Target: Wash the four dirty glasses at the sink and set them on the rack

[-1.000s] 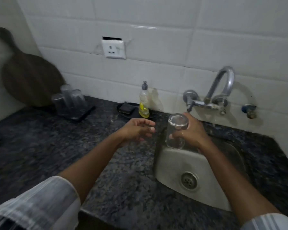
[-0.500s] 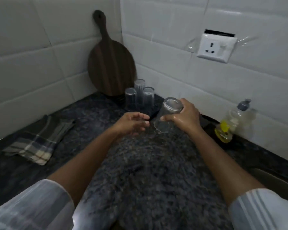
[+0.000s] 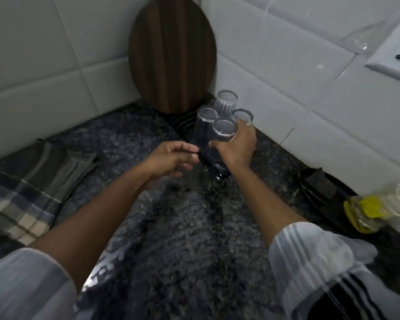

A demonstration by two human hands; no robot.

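Dark striped-grain wooden board (image 3: 172, 54), white wall tiles (image 3: 56, 54), speckled grey-black counter (image 3: 183, 227), plaid cloth (image 3: 26, 192), possibly yellow-labelled bottle (image 3: 374, 211)

Bare forearms, sheer white sleeves (image 3: 310, 257) — faintly striped

No text, brand, number or sign can be read anywhere: the yellow label on the soap bottle (image 3: 371, 212) at the right edge is blurred, and the wall socket (image 3: 395, 56) shows no legible marking.

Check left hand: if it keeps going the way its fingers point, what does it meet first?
Probably the glass gripped by the right hand. The left hand is open, fingers aimed right at that glass's lower side; one view only, so depth is uncertain.
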